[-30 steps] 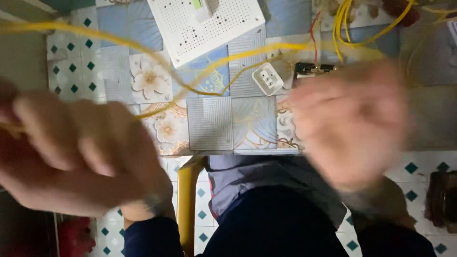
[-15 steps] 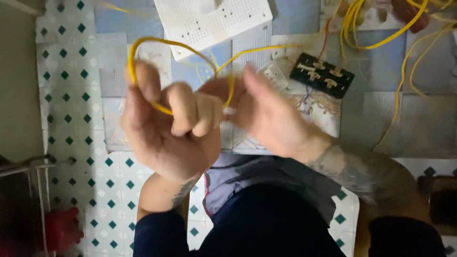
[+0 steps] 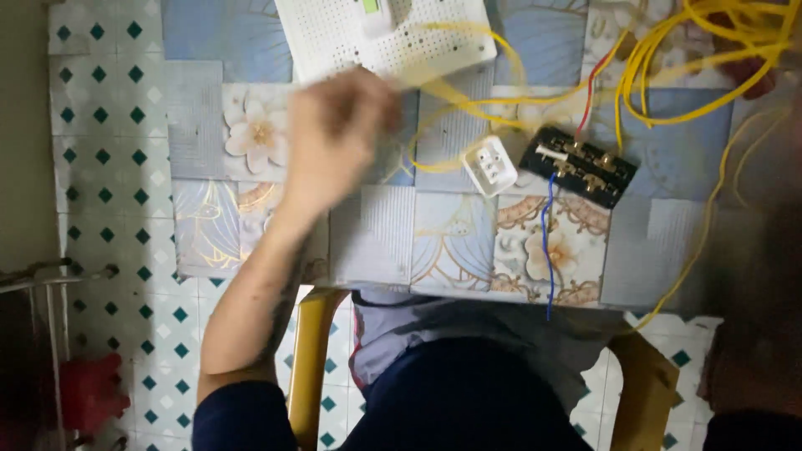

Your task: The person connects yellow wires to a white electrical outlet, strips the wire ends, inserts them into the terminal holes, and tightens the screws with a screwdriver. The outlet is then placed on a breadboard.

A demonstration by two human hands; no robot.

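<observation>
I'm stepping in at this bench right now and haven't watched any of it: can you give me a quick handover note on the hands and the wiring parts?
Left hand: blurred, reaching over the table toward the white perforated board, at the yellow wire; grip unclear.
Right hand: only a dark blur at the right edge, state unreadable.
White socket lies beside the black terminal block, which has red, blue and yellow leads running from it. More yellow wire is bundled at top right.
The looping yellow wire lies loose across the board's corner and the table; its ends are not visible.
</observation>
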